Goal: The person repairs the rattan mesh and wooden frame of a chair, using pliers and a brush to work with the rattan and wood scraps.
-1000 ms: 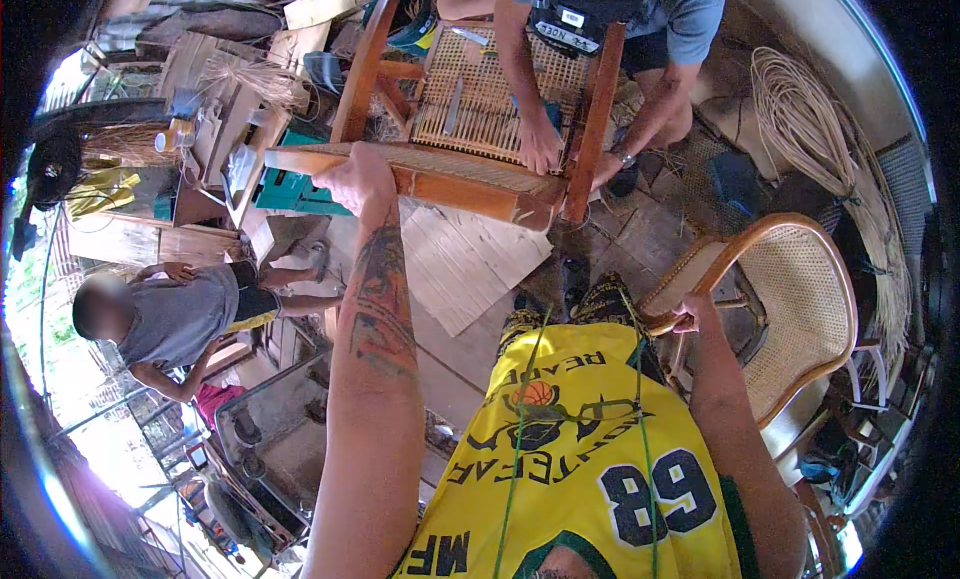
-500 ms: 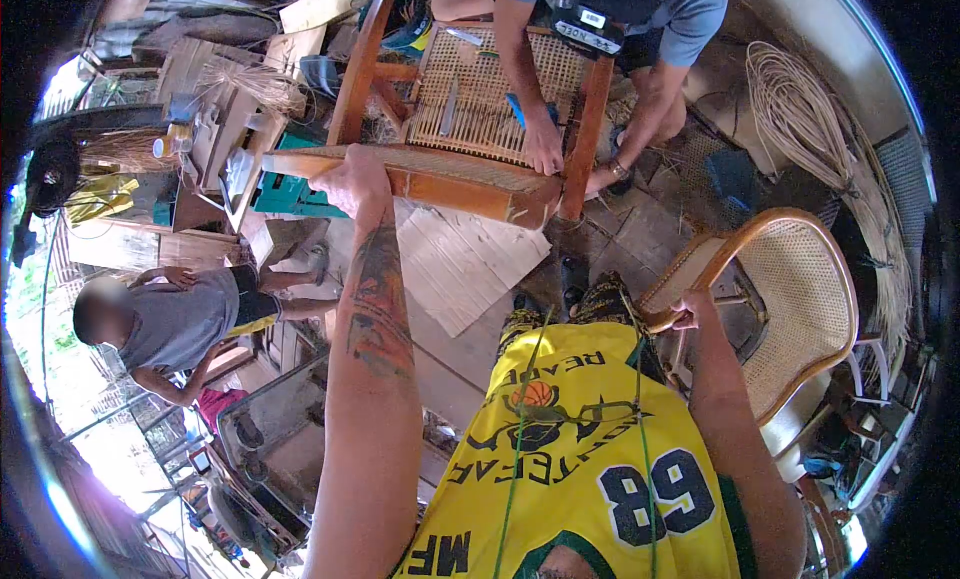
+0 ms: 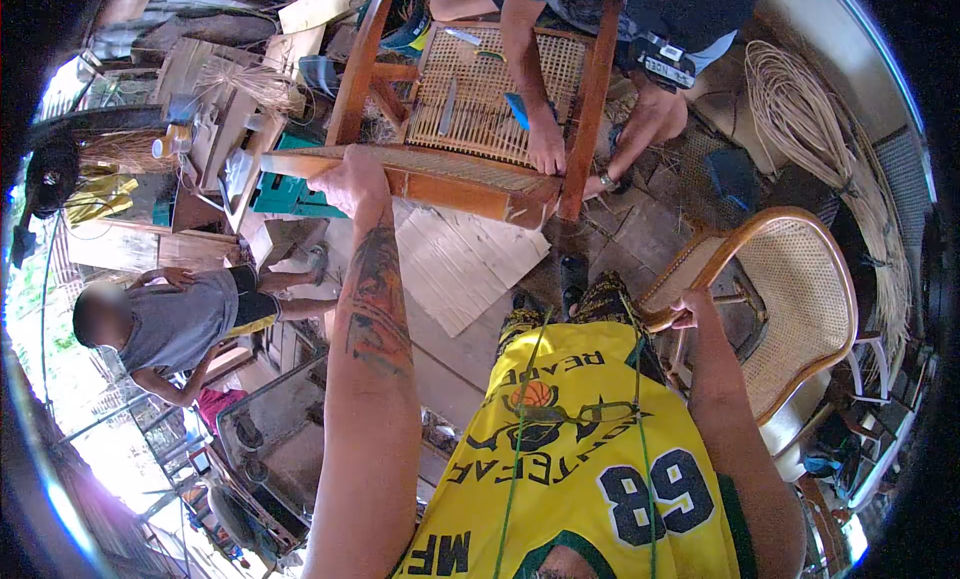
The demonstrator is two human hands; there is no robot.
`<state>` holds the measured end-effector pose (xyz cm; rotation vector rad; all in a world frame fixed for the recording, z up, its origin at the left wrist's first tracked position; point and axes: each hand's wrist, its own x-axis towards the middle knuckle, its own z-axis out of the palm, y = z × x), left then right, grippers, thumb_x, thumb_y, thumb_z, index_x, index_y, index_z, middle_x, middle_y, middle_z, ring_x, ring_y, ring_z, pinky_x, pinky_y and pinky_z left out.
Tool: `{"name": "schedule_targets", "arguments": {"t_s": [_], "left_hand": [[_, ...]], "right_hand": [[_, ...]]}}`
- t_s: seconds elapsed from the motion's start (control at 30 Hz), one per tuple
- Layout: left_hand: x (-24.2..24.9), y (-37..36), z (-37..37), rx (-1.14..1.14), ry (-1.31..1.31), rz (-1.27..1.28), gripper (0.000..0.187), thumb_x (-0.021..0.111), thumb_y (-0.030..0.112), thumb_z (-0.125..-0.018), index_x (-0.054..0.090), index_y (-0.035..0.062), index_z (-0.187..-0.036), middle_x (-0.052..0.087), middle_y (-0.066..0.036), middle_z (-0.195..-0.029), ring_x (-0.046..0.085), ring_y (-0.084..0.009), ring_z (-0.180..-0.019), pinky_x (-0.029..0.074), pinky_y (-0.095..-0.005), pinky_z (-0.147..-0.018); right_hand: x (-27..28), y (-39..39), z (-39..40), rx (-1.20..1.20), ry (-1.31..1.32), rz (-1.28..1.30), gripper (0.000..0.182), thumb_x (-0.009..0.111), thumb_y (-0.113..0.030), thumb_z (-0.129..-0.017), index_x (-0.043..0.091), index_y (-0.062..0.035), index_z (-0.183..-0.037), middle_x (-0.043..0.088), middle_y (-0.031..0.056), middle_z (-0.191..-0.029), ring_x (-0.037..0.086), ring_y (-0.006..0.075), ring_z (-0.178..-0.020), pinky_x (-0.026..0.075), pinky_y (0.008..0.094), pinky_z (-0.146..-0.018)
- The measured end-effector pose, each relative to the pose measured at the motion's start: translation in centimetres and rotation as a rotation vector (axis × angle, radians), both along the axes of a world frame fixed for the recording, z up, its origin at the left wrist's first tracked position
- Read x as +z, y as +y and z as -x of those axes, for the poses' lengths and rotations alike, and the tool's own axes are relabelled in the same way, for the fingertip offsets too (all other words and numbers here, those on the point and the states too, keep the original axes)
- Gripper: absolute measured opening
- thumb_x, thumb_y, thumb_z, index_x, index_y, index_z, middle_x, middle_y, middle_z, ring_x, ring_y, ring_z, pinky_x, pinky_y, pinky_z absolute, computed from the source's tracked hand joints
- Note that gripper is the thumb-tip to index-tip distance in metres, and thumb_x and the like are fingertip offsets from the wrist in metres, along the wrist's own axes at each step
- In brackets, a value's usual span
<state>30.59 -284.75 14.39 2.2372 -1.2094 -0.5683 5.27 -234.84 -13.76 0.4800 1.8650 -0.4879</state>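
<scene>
My left hand (image 3: pixel 350 184) is closed around the back rail of a wooden chair (image 3: pixel 455 191) with a woven cane seat (image 3: pixel 545 64). A knife-like blade (image 3: pixel 449 107) and a blue piece (image 3: pixel 517 111) lie on that seat. At the seat's near right corner is a co-worker's hand (image 3: pixel 547 151); their other arm reaches behind the chair's side rail. On the right, the fingers of my right hand (image 3: pixel 690 307) are curled on the edge of a curved cane armchair (image 3: pixel 800 299). Its fingertips are partly hidden.
Flattened cardboard (image 3: pixel 465 269) lies on the floor between the chairs. Coiled cane strands (image 3: pixel 800 99) hang along the right wall. At left stand a cluttered workbench (image 3: pixel 225 129), a teal case (image 3: pixel 290 189) and another person (image 3: pixel 190 314). A white plastic chair (image 3: pixel 872 364) is behind the armchair.
The co-worker has leaned right and lower, head now beyond the chair's side rail, with their working hand shifted slightly. Both my hands stay where they were.
</scene>
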Motion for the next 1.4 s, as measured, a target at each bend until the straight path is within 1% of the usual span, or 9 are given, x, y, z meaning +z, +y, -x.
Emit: {"name": "schedule_targets", "arguments": {"t_s": [0.2,0.3,0.43,0.63,0.73,0.9,1.03,1.23,1.4], "left_hand": [[0.5,0.3,0.3,0.009,0.001,-0.019,0.066,0.058,0.024,-0.082,0.026,-0.0056,-0.131,0.054,-0.032,-0.123,0.059,-0.0448,-0.112,0.049,-0.0506,-0.097],[0.3,0.2,0.2,0.008,-0.013,-0.021,0.066,0.058,0.025,-0.082,0.026,-0.0057,-0.131,0.054,-0.032,-0.123,0.059,-0.0450,-0.112,0.049,-0.0501,-0.097],[0.3,0.3,0.2,0.007,0.028,0.010,0.066,0.059,0.025,-0.082,0.026,-0.0061,-0.130,0.053,-0.033,-0.122,0.059,-0.0454,-0.112,0.049,-0.0501,-0.097],[0.1,0.1,0.1,0.008,0.035,0.024,0.066,0.059,0.024,-0.081,0.027,-0.0064,-0.129,0.053,-0.034,-0.121,0.059,-0.0457,-0.111,0.050,-0.0501,-0.096],[0.0,0.0,0.0,0.007,0.031,0.025,0.065,0.059,0.023,-0.081,0.027,-0.0066,-0.129,0.054,-0.034,-0.121,0.060,-0.0456,-0.111,0.050,-0.0503,-0.096],[0.0,0.1,0.0,0.005,0.012,0.023,0.064,0.058,0.023,-0.081,0.028,-0.0067,-0.130,0.054,-0.033,-0.121,0.060,-0.0454,-0.110,0.050,-0.0505,-0.097],[0.2,0.1,0.1,0.012,0.000,0.007,0.064,0.057,0.022,-0.081,0.028,-0.0055,-0.130,0.055,-0.032,-0.121,0.060,-0.0453,-0.110,0.050,-0.0508,-0.096],[0.1,-0.1,0.3,0.031,-0.007,0.000,0.064,0.057,0.022,-0.082,0.027,-0.0049,-0.131,0.055,-0.032,-0.121,0.060,-0.0450,-0.110,0.050,-0.0510,-0.096],[0.4,0.2,0.2,0.022,0.002,-0.008,0.065,0.058,0.023,-0.082,0.027,-0.0044,-0.132,0.055,-0.032,-0.121,0.060,-0.0452,-0.111,0.050,-0.0509,-0.097]], "right_hand": [[1.5,-0.5,0.0,0.076,-0.010,0.064,0.043,0.066,0.004,-0.083,0.044,0.0037,-0.120,0.063,0.0296,-0.098,0.067,0.0481,-0.083,0.061,0.0587,-0.065],[2.5,-1.0,-0.6,0.072,0.046,0.072,0.040,0.065,0.005,-0.083,0.046,0.0055,-0.118,0.063,0.0295,-0.099,0.067,0.0487,-0.083,0.060,0.0596,-0.067],[-0.3,0.5,0.1,0.073,-0.032,0.081,0.039,0.065,0.005,-0.083,0.046,0.0078,-0.117,0.062,0.0303,-0.101,0.067,0.0494,-0.085,0.060,0.0608,-0.068],[1.9,-1.0,0.0,0.045,-0.027,0.051,0.043,0.069,0.006,-0.081,0.045,0.0101,-0.116,0.063,0.0315,-0.100,0.066,0.0506,-0.086,0.061,0.0590,-0.067],[0.9,-0.4,-0.1,0.053,-0.035,0.027,0.044,0.069,0.006,-0.081,0.045,0.0083,-0.117,0.063,0.0317,-0.096,0.067,0.0506,-0.083,0.062,0.0585,-0.065],[3.0,-1.5,-0.4,0.023,0.062,0.022,0.042,0.068,0.007,-0.081,0.046,0.0062,-0.117,0.063,0.0293,-0.098,0.067,0.0492,-0.083,0.062,0.0586,-0.065],[1.2,-0.9,-0.2,-0.035,0.071,-0.008,0.044,0.068,0.008,-0.079,0.046,0.0053,-0.118,0.063,0.0293,-0.099,0.067,0.0487,-0.083,0.061,0.0587,-0.064],[-0.2,0.0,-0.1,0.033,0.079,0.046,0.052,0.066,0.009,-0.080,0.040,0.0033,-0.125,0.062,0.0311,-0.098,0.067,0.0502,-0.080,0.061,0.0594,-0.061],[1.4,-0.6,0.0,0.014,0.017,0.043,0.054,0.066,0.009,-0.079,0.038,0.0029,-0.125,0.062,0.0310,-0.096,0.067,0.0507,-0.080,0.060,0.0600,-0.061]]}}
